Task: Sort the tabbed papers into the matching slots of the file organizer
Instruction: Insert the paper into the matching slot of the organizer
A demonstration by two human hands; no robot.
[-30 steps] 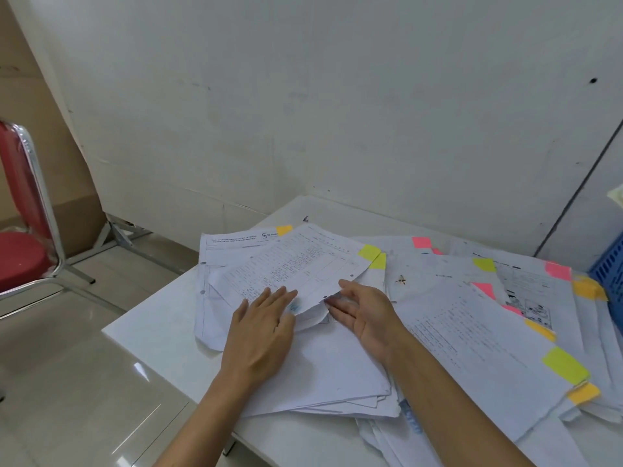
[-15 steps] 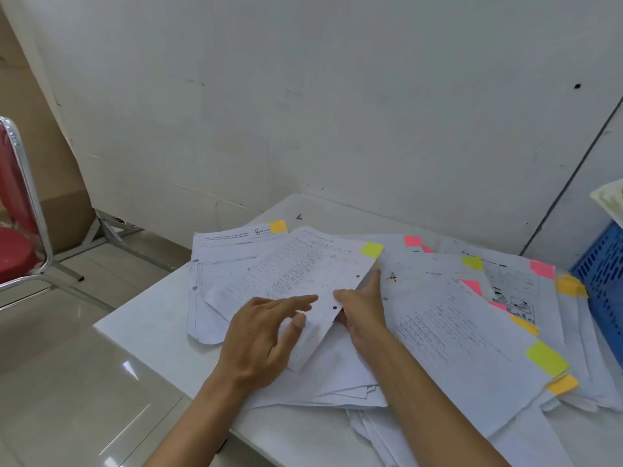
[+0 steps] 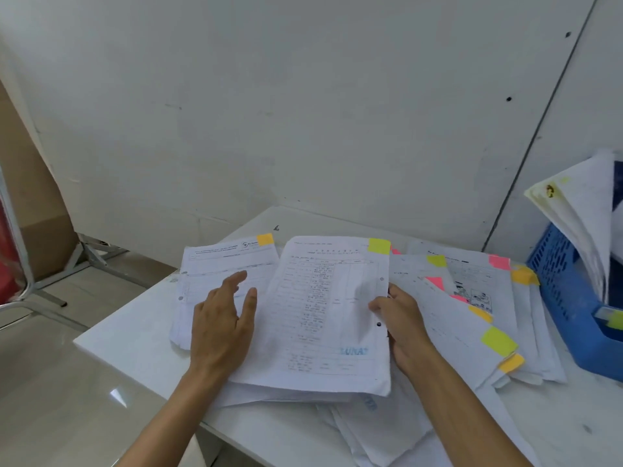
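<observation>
1. A head-worn view looks down at a white table (image 3: 135,352) strewn with printed sheets and set against a pale wall (image 3: 303,96).
2. The right hand (image 3: 401,318) pinches the right edge of a printed form (image 3: 323,318), with the thumb on top and the fingers curled beneath it.
3. The form lies near the middle of the table on top of a loose pile. A yellow tab (image 3: 379,246) sticks to its far right corner.
4. The left hand (image 3: 222,328) lies flat with fingers straight and spread, holding nothing. Its palm rests at the form's left edge, and its fingertips reach over an orange-tabbed sheet (image 3: 229,261) further left.
5. To the right of the form, more tabbed papers (image 3: 472,298) fan out, overlapping one another. Pink, yellow and orange tabs show along their right edges.
6. A blue file organizer (image 3: 566,291) stands at the right edge of the table, just beside the fan.
7. A sheaf of sheets (image 3: 580,210) stands in the organizer, curling leftward. Which slot holds it cannot be told.
8. At the far left, part of a red chair (image 3: 10,251) with a metal frame stands on the floor.
</observation>
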